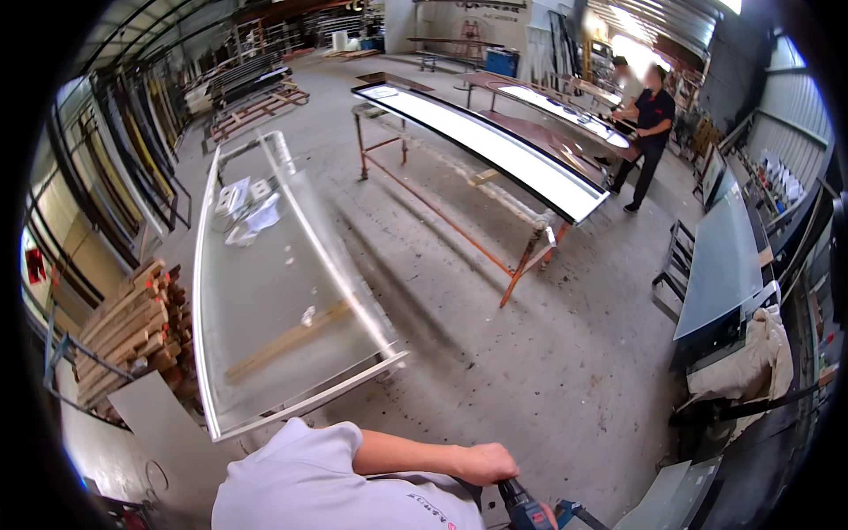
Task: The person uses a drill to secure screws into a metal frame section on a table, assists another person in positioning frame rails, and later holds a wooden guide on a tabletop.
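At the bottom edge of the head view is a dark power drill (528, 513). My left hand (488, 464) is closed at the drill's front end; whatever its fingers hold there is hidden. Only a sliver of my right hand (550, 515) shows behind the drill's body, apparently wrapped round it, and the frame edge cuts off the rest. A blue tool-like part (579, 516) lies just to the right, too cropped to name.
A white-framed glass panel (205, 344) lies to the left, with papers and plastic on it. Ahead, an orange trestle (442, 218) bears a long black-framed lit panel (495, 146). Two people (654, 115) stand at a table beyond. Timber (132, 331) is stacked left; glass sheets (720, 256) lean right.
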`<state>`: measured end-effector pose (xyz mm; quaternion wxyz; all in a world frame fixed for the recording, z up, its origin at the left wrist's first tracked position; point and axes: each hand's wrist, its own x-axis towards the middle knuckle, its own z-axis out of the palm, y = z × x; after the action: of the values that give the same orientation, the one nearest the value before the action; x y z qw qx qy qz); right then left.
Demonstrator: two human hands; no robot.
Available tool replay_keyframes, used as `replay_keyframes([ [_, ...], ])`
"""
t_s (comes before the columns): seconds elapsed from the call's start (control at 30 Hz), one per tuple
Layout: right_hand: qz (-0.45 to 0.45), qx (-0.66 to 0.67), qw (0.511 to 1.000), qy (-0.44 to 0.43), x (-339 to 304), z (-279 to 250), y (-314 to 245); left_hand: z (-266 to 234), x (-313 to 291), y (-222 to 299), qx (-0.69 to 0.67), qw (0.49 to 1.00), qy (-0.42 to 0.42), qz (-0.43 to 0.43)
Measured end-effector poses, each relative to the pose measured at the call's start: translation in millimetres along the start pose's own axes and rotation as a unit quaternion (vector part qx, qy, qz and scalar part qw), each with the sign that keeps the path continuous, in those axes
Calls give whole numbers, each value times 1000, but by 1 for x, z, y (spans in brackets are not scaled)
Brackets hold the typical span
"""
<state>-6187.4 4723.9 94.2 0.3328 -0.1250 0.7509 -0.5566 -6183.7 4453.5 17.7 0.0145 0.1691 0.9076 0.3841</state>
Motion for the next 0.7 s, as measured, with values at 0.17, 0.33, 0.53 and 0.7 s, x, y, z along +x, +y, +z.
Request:
replay_keyframes([
  [0.17, -87, -92, 981, -147, 190, -56, -116, -97, 88, -49, 3, 990, 32, -135],
  [0.33, -171, -162, 950, -207, 353, -76, -177, -159, 168, -138, -60, 975, 155, -151],
  [0.53, -154, -146, 961, -176, 533, -92, -205, -215, 288, -288, -53, 976, 165, -132],
  [0.7, -119, -151, 980, -55, 639, -124, -272, -299, 422, -368, -21, 991, 108, -75],
])
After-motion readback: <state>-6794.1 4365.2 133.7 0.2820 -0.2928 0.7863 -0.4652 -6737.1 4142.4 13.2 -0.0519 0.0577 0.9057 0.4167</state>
